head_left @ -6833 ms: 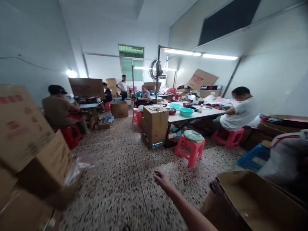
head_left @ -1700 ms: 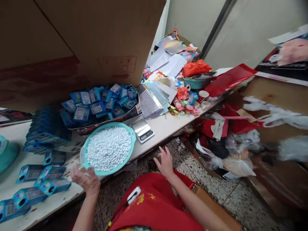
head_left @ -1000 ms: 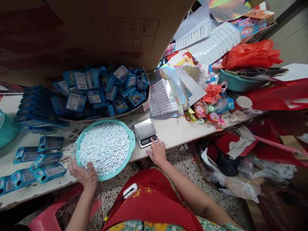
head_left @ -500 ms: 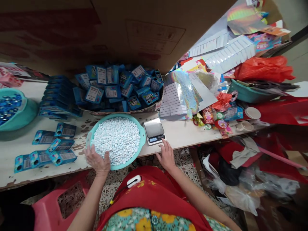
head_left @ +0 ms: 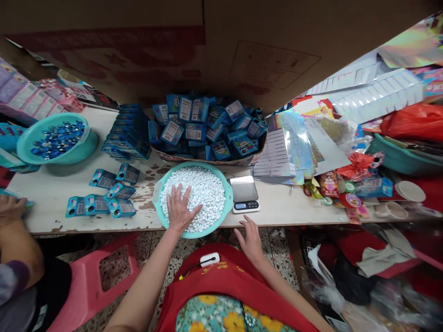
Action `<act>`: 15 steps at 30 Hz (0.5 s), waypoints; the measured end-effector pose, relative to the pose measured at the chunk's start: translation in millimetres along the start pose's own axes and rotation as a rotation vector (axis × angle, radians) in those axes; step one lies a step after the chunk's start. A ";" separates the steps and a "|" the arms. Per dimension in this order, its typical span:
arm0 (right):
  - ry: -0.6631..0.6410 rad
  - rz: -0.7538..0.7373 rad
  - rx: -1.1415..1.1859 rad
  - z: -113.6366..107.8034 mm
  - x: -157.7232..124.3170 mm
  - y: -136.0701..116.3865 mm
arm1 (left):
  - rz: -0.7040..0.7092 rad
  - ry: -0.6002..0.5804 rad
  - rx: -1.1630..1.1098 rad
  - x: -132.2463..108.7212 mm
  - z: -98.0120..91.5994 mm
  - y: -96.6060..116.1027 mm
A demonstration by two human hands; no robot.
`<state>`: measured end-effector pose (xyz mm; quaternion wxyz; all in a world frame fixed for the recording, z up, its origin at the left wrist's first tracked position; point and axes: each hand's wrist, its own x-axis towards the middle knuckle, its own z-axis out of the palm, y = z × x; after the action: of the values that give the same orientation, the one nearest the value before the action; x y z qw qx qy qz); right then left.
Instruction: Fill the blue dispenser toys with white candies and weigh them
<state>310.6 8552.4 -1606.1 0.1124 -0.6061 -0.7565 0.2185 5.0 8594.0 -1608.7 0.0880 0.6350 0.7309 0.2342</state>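
My left hand (head_left: 179,210) lies spread and palm down on the small white candies (head_left: 204,193), which fill a turquoise basin (head_left: 226,213). Just in front of the digital scale (head_left: 245,193), my right hand (head_left: 249,237) hovers by the table edge, its fingers loosely apart and holding nothing. The scale's metal plate is bare and its display is lit. Several small blue boxes (head_left: 120,208) lie to the left of the basin. Behind it, a carton (head_left: 207,161) is heaped with more blue boxes (head_left: 194,131).
A turquoise bowl (head_left: 69,154) of blue-wrapped sweets stands at the left, beside stacked blue packs (head_left: 128,131). A co-worker's hand (head_left: 12,210) shows at the far left, near a pink stool (head_left: 86,281). Shiny sheets (head_left: 277,152) lie right of the carton, under a large cardboard box (head_left: 221,69).
The view has turned left, bringing in the co-worker and the whole sweets bowl. My left hand has moved from the basin's rim onto the candies. My right hand has drawn back from the scale.
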 end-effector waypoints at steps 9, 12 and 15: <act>0.067 -0.024 0.057 7.6 22.9 -19.3 | 0.119 0.030 -0.013 31.6 1.6 -3.5; 0.087 -0.036 0.047 8.2 22.5 -15.9 | 0.135 0.051 -0.011 44.5 3.8 -3.2; 0.100 -0.022 0.035 5.2 23.0 -11.0 | 0.152 0.058 -0.020 55.9 6.5 -2.8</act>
<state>293.3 8571.7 -1607.8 0.1630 -0.6060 -0.7525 0.2001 -4.6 8649.5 -1606.2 0.0551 0.6805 0.6805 0.2659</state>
